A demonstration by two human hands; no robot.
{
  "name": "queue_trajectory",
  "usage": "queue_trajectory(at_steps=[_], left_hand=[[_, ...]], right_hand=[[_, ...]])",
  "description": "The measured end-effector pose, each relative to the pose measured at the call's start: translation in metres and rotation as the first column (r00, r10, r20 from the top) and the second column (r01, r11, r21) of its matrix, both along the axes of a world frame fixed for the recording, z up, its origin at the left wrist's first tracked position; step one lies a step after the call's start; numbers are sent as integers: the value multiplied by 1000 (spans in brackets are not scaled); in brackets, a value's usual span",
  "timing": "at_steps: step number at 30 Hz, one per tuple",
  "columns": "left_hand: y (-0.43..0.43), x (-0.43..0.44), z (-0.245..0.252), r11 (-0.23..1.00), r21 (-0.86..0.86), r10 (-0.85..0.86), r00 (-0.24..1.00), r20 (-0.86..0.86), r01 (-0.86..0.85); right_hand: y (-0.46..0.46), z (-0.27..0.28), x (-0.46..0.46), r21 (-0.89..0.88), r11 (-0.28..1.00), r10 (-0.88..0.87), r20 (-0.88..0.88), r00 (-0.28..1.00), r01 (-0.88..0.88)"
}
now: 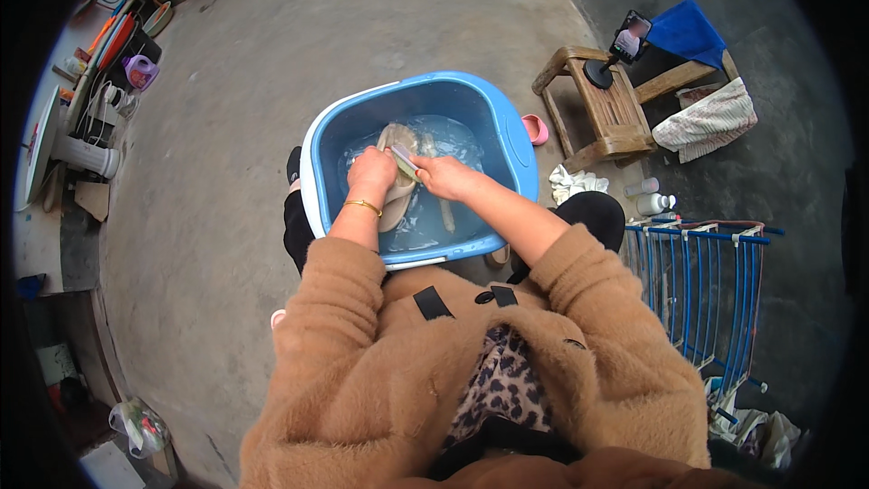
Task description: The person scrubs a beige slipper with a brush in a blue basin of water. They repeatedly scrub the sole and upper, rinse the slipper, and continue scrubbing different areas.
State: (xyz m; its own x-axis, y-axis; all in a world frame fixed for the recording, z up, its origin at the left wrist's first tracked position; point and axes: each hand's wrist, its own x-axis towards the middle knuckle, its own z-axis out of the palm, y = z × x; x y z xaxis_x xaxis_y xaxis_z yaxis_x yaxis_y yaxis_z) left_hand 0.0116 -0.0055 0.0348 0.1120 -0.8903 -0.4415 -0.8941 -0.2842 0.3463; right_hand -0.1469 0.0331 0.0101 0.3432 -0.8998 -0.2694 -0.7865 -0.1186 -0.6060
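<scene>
A deep blue plastic tub (519,156) with a white edge stands between my knees, with water in its bottom. My left hand (372,168) grips a beige slipper (396,212) near its strap, over the water. In my right hand (445,176) is a scrubbing brush (405,160) with a pale back and greenish bristles, its bristles against the slipper. A second light-coloured slipper (447,216), seemingly on its side, lies in the water to the right. My fingers hide part of the first slipper's strap.
Right of the tub are a wooden stool (606,105) bearing a phone on a stand (630,37), a pink clog (535,130), a white cloth (576,183), bottles (652,204) and a blue drying rack (706,285). A purple detergent jug (140,73) stands far left.
</scene>
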Motion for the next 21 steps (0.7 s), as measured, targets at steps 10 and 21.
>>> queue_trajectory(at_steps=[10,21], left_hand=[[2,-10,-5,999,-28,-30,996,-88,28],[7,-15,-2,995,-44,-94,992,-81,91]], right_hand=[[-1,14,-5,-7,995,-95,-96,991,95],[-9,13,-3,25,978,-201,-133,970,206]])
